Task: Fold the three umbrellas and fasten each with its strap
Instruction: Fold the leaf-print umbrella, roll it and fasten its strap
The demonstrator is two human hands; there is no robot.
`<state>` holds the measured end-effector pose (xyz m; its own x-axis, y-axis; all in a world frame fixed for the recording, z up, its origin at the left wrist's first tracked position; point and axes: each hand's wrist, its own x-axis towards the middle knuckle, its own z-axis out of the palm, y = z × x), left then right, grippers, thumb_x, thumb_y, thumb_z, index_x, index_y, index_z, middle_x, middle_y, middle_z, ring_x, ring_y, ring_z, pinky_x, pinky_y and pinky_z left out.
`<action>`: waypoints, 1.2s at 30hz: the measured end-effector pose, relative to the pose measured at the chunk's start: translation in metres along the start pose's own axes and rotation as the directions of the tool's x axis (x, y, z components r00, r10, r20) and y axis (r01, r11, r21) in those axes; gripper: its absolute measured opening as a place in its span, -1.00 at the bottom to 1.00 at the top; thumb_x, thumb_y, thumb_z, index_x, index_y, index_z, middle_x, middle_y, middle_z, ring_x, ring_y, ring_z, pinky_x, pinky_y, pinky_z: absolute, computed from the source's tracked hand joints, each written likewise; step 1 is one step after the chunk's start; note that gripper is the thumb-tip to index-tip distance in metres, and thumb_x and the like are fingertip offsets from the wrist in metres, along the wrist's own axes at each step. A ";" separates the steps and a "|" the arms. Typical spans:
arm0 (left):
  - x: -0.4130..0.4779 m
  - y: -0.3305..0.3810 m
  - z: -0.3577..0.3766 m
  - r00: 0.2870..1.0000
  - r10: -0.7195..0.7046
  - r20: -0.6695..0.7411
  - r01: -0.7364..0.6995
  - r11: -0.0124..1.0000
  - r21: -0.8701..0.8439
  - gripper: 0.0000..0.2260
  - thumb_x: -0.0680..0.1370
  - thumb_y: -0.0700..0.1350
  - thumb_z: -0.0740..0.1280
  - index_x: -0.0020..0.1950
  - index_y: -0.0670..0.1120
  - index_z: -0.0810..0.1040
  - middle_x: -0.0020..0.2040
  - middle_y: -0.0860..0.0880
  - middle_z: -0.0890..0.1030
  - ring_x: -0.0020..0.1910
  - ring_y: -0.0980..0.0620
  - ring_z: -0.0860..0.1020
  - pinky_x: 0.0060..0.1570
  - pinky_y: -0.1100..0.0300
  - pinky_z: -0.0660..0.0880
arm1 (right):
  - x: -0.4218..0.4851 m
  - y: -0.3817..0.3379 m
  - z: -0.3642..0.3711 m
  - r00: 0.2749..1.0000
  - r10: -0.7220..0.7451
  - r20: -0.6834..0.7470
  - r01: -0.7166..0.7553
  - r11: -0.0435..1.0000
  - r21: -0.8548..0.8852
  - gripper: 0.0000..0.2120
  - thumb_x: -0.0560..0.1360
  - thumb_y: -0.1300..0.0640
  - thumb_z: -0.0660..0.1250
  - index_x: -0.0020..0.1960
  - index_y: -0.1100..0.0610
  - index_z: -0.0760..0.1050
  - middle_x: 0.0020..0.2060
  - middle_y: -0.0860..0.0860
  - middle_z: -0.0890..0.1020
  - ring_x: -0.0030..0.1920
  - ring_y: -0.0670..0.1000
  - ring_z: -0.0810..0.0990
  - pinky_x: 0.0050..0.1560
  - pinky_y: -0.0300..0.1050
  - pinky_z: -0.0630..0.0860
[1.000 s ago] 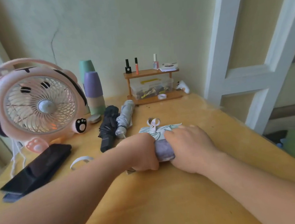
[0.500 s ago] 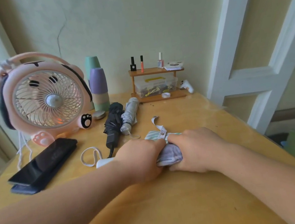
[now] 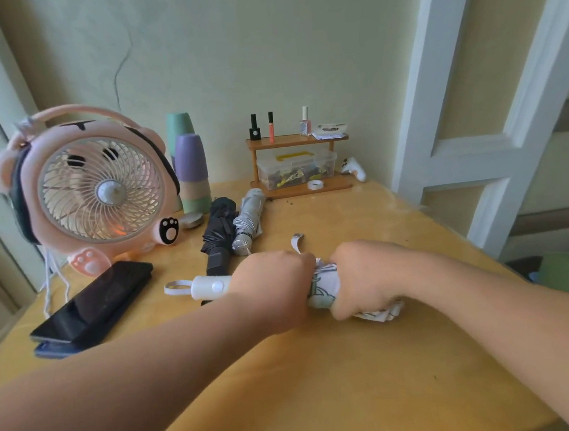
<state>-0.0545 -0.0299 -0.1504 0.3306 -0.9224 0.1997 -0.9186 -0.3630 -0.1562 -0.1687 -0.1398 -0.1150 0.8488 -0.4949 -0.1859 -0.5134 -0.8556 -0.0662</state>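
Note:
A white patterned umbrella [image 3: 324, 289] lies across the middle of the yellow table [image 3: 325, 383]. My left hand [image 3: 271, 281] grips it near the white handle [image 3: 210, 286], which sticks out to the left with its wrist loop. My right hand [image 3: 367, 276] grips the rolled canopy just to the right. The umbrella's strap [image 3: 296, 242] stands loose above my hands. Behind, a black umbrella [image 3: 217, 233] and a silver umbrella [image 3: 249, 218] lie folded side by side.
A pink fan [image 3: 99, 193] stands at the back left with a dark phone [image 3: 91, 304] in front of it. Stacked cups [image 3: 191, 172] and a small wooden shelf [image 3: 301, 165] with bottles line the wall. A white door frame [image 3: 475, 130] rises on the right.
My hands have rolled the white umbrella and shifted apart along it. Its white handle and wrist loop have come out from under my left hand. The strap has swung upward.

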 end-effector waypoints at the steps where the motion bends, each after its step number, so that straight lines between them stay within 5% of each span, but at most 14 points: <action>1: 0.000 0.000 -0.003 0.998 -0.017 0.058 0.019 1.000 -0.023 -0.83 0.48 -0.11 0.31 -0.06 0.02 0.32 -0.17 0.05 0.50 -0.23 -0.06 0.50 -0.31 0.12 0.38 | -0.003 -0.002 -0.001 0.999 -0.015 -0.032 0.013 0.999 -0.042 -0.68 0.25 -0.12 0.42 -0.14 0.07 0.54 -0.39 -0.05 0.57 -0.42 0.04 0.51 -0.37 -0.17 0.42; 5: 0.007 -0.006 -0.029 0.932 -0.002 0.364 0.066 0.984 -0.165 -0.82 0.45 -0.02 0.44 -0.17 -0.11 0.55 -0.27 -0.01 0.56 -0.34 -0.02 0.48 -0.40 0.20 0.42 | -0.014 -0.007 0.010 0.895 -0.243 -0.374 0.108 0.932 -0.346 -0.69 0.43 -0.10 0.35 -0.13 0.00 0.24 -0.17 -0.06 0.55 -0.11 0.11 0.57 -0.19 -0.05 0.34; 8: 0.006 -0.006 -0.045 0.873 0.030 0.486 0.052 0.986 -0.155 -0.71 0.42 0.06 0.51 -0.23 -0.16 0.59 -0.31 -0.04 0.54 -0.40 0.02 0.43 -0.53 0.33 0.34 | -0.019 -0.011 0.014 0.869 -0.287 -0.403 0.150 0.929 -0.338 -0.75 0.46 0.05 0.32 -0.05 -0.01 0.23 -0.08 -0.02 0.58 -0.07 0.13 0.56 -0.18 -0.03 0.32; 10: 0.002 -0.004 -0.041 0.911 -0.008 0.412 0.068 0.989 -0.133 -0.76 0.41 0.04 0.50 -0.21 -0.10 0.55 -0.31 0.01 0.54 -0.38 0.02 0.46 -0.45 0.24 0.41 | -0.020 -0.011 0.011 0.915 -0.208 -0.345 0.113 0.955 -0.274 -0.79 0.45 0.07 0.32 -0.06 -0.01 0.28 -0.16 -0.05 0.52 -0.16 0.12 0.49 -0.21 -0.05 0.35; 13: -0.007 0.001 -0.031 0.994 -0.057 0.095 0.057 0.998 0.003 -0.86 0.44 -0.07 0.37 -0.04 -0.02 0.48 -0.27 0.05 0.47 -0.30 -0.02 0.50 -0.41 0.19 0.37 | -0.018 -0.009 0.004 0.980 -0.044 -0.195 0.026 0.995 -0.092 -0.88 0.37 0.05 0.33 -0.13 0.01 0.43 -0.26 -0.09 0.53 -0.26 0.05 0.53 -0.29 -0.12 0.44; 16: -0.013 0.008 -0.028 0.995 -0.008 -0.098 0.014 0.998 0.064 -0.85 0.47 -0.09 0.31 0.02 0.00 0.46 -0.29 0.06 0.41 -0.30 -0.05 0.48 -0.42 0.18 0.26 | -0.013 -0.005 -0.006 0.999 -0.011 -0.031 0.012 1.000 0.016 -0.86 0.32 0.05 0.37 -0.14 0.05 0.54 -0.28 -0.02 0.62 -0.34 0.05 0.54 -0.35 -0.15 0.44; 19: -0.014 0.011 -0.030 0.998 -0.049 0.045 0.047 0.998 0.030 -0.91 0.46 -0.10 0.33 -0.05 -0.02 0.50 -0.24 0.04 0.50 -0.29 -0.03 0.54 -0.38 0.18 0.38 | -0.016 -0.008 -0.010 0.998 -0.024 0.050 0.024 1.000 -0.005 -0.79 0.34 0.07 0.39 -0.08 0.14 0.56 -0.33 0.01 0.53 -0.36 0.07 0.44 -0.36 -0.11 0.35; 22: -0.007 0.009 -0.034 0.970 -0.049 0.238 0.050 0.999 0.005 -0.89 0.45 -0.08 0.37 -0.17 -0.09 0.50 -0.28 0.01 0.55 -0.32 -0.04 0.54 -0.39 0.21 0.41 | -0.024 -0.014 -0.001 0.989 -0.034 -0.141 0.009 0.984 -0.176 -0.89 0.39 0.09 0.33 -0.12 0.05 0.43 -0.28 -0.05 0.50 -0.28 0.08 0.49 -0.30 -0.12 0.39; 25: 0.001 -0.001 -0.042 0.843 0.006 0.537 0.110 0.977 -0.183 -0.78 0.49 -0.02 0.48 -0.18 -0.13 0.55 -0.30 0.01 0.54 -0.32 -0.02 0.53 -0.36 0.24 0.45 | -0.029 -0.020 0.011 0.914 -0.209 -0.348 0.084 0.936 -0.342 -0.80 0.46 0.19 0.29 -0.08 0.01 0.26 -0.23 -0.01 0.47 -0.21 0.13 0.41 -0.25 -0.05 0.33; 28: 0.001 -0.007 -0.048 0.739 0.061 0.671 0.171 0.946 -0.274 -0.73 0.46 0.05 0.53 -0.06 -0.16 0.72 -0.19 -0.01 0.61 -0.14 -0.05 0.61 -0.13 0.12 0.55 | -0.029 -0.020 0.015 0.916 -0.235 -0.325 0.135 0.944 -0.302 -0.82 0.47 0.19 0.28 -0.08 0.00 0.28 -0.30 -0.06 0.36 -0.24 0.12 0.39 -0.27 -0.05 0.31; 30: 0.000 -0.002 -0.045 0.792 0.000 0.610 0.131 0.977 -0.169 -0.71 0.42 0.09 0.52 -0.18 -0.14 0.64 -0.30 0.01 0.55 -0.30 -0.02 0.53 -0.34 0.18 0.45 | -0.028 -0.019 0.016 0.938 -0.211 -0.276 0.133 0.952 -0.277 -0.84 0.44 0.17 0.28 -0.15 0.00 0.29 -0.31 -0.07 0.37 -0.26 0.11 0.41 -0.28 -0.05 0.32; 33: -0.010 0.009 -0.040 0.965 -0.032 0.262 0.024 0.999 0.033 -0.81 0.45 -0.02 0.41 -0.15 0.00 0.40 -0.27 0.06 0.50 -0.34 0.00 0.49 -0.40 0.20 0.36 | -0.022 -0.012 0.011 0.981 -0.082 -0.173 0.060 0.990 -0.125 -0.90 0.35 0.10 0.32 -0.18 0.00 0.41 -0.28 -0.04 0.53 -0.29 0.07 0.54 -0.32 -0.09 0.50; 36: -0.016 0.013 -0.034 0.999 0.018 0.047 -0.022 0.996 0.084 -0.80 0.46 -0.14 0.32 -0.13 0.02 0.28 -0.27 0.06 0.39 -0.37 0.04 0.39 -0.43 0.18 0.26 | -0.015 -0.003 0.001 1.000 -0.027 0.003 0.027 1.000 0.010 -0.79 0.25 0.02 0.41 -0.14 0.04 0.53 -0.29 -0.01 0.63 -0.33 0.05 0.61 -0.35 -0.11 0.55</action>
<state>-0.0795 -0.0155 -0.1229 0.3239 -0.9340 0.1511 -0.9041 -0.3526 -0.2414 -0.1799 -0.1295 -0.1125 0.8620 -0.4714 -0.1866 -0.4916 -0.8670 -0.0808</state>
